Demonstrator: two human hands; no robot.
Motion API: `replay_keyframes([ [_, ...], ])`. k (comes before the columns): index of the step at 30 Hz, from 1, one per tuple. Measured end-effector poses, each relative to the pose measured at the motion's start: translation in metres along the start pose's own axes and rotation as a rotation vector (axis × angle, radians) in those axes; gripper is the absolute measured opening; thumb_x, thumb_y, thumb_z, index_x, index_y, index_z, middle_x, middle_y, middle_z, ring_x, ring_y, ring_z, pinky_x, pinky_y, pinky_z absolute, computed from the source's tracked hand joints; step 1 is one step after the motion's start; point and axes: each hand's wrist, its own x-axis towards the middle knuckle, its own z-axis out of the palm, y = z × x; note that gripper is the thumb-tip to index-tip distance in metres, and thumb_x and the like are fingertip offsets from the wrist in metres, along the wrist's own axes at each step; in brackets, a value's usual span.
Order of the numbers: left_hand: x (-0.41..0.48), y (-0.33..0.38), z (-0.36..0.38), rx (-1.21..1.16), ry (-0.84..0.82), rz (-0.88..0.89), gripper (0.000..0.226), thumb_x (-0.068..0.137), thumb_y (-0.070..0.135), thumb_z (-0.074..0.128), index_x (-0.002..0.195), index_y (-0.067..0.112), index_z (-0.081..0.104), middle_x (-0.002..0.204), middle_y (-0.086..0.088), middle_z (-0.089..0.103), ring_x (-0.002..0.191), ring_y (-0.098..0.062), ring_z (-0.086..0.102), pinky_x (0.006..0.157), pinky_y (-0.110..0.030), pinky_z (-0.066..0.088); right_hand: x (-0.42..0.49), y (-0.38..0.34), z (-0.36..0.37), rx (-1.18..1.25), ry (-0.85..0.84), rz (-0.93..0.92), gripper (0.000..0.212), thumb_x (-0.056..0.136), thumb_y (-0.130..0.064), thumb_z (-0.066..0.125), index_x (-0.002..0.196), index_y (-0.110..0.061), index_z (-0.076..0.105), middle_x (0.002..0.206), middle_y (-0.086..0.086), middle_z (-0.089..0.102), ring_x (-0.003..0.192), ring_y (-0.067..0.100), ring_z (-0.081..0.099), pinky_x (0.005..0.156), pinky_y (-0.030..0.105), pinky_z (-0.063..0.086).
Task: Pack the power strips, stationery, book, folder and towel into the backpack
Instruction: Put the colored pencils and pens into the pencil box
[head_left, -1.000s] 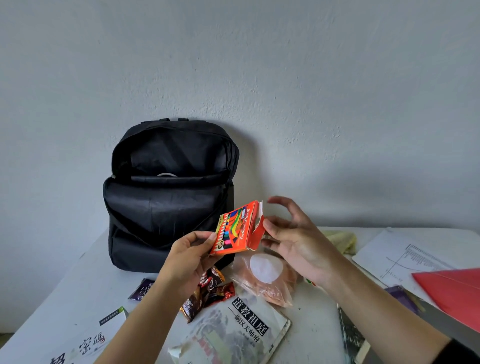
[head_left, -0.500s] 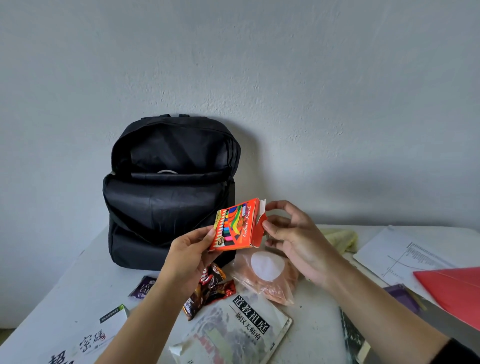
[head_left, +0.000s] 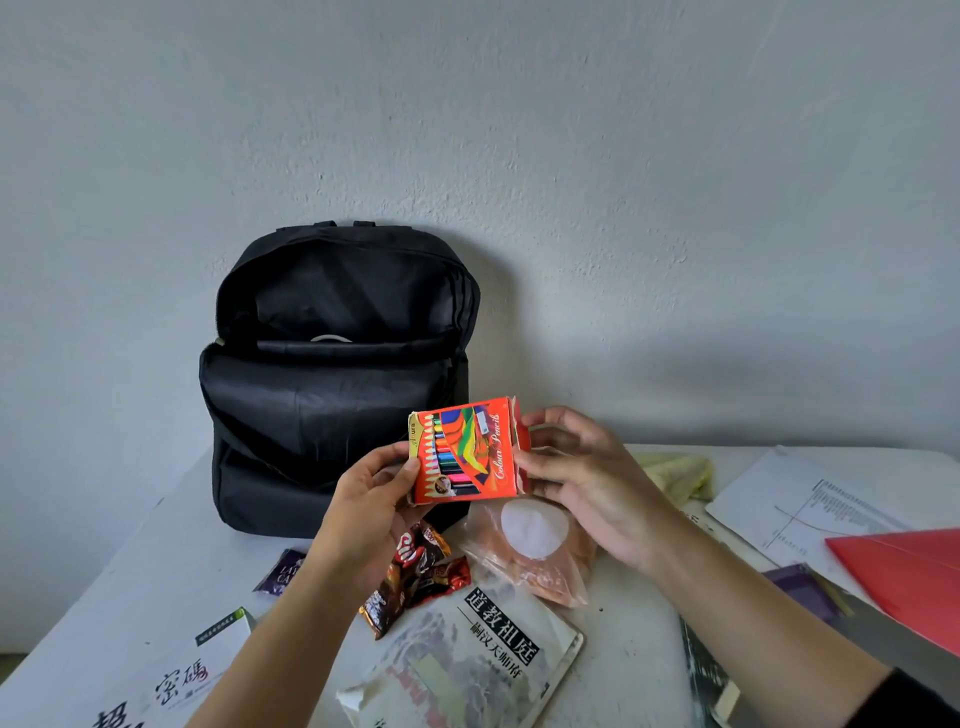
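An orange colour pencil box (head_left: 467, 451) is held in the air in front of the black backpack (head_left: 332, 395), which stands open against the wall. My left hand (head_left: 371, 496) grips the box's lower left corner. My right hand (head_left: 582, 478) pinches its right end, where the flap stands ajar. A book with Chinese lettering (head_left: 467, 660) lies on the table below. A red folder (head_left: 909, 577) lies at the right edge. A yellow towel (head_left: 678, 473) sits behind my right hand, partly hidden.
Snack packets (head_left: 415, 577) and a clear bag with a white disc (head_left: 535, 545) lie under the box. Printed sheets (head_left: 815, 509) lie at the right, a white booklet (head_left: 171, 680) at front left, a purple packet (head_left: 283, 569) near the backpack, a dark book (head_left: 701, 670) beside my right forearm.
The box has turned so its front faces me more squarely. My right fingers have closed in from spread above the flap onto the box's right end. The left hand keeps its grip.
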Motion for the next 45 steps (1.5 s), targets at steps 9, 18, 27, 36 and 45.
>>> replay_keyframes([
  [9,-0.016,0.006,0.031,0.505,-0.126,0.243,0.040,0.089,0.035,0.078,0.117,0.047,0.053,0.099,0.031,0.072,0.093,0.006,0.070,0.086,-0.011,0.053,-0.003,0.010,0.008,-0.144,0.070,-0.162,0.032,0.063,-0.009,0.088,0.091,-0.016,0.073,0.102,0.008,0.076,0.092,0.027,0.074,0.077,0.039,0.061],
  [18,-0.016,0.011,0.041,0.618,-0.276,0.280,0.053,0.064,0.064,0.088,0.099,0.080,0.052,0.120,-0.003,0.069,0.106,-0.015,0.071,0.095,-0.030,0.056,-0.001,0.006,-0.003,-0.100,0.115,-0.200,0.012,0.075,-0.014,0.079,0.084,-0.010,0.072,0.092,0.015,0.071,0.089,0.032,0.070,0.071,0.039,0.059],
  [27,-0.013,-0.005,0.042,0.620,-0.251,0.307,0.053,0.085,0.066,0.053,0.092,0.020,0.079,0.105,0.003,0.074,0.103,-0.002,0.066,0.100,-0.029,0.048,-0.003,0.015,0.006,-0.051,0.173,-0.205,0.020,0.069,-0.017,0.086,0.077,-0.007,0.070,0.084,0.016,0.072,0.086,0.034,0.072,0.094,0.061,0.056],
  [36,-0.009,-0.015,0.035,0.836,-0.129,0.439,0.097,0.078,0.084,0.038,0.159,0.031,0.036,0.142,0.009,0.040,0.131,0.005,0.038,0.102,-0.002,0.031,-0.005,0.010,0.006,0.116,0.117,-0.086,0.041,0.075,-0.008,0.081,0.110,-0.001,0.060,0.103,0.022,0.071,0.087,0.034,0.074,0.068,0.042,0.061],
  [45,-0.013,-0.019,0.040,0.881,-0.093,0.507,0.090,0.083,0.079,0.036,0.159,0.031,0.034,0.143,0.009,0.033,0.138,-0.009,0.033,0.114,-0.026,0.034,-0.005,0.000,0.001,0.167,0.033,-0.013,0.032,0.082,0.006,0.071,0.112,0.008,0.062,0.098,0.027,0.072,0.086,0.036,0.073,0.072,0.041,0.062],
])
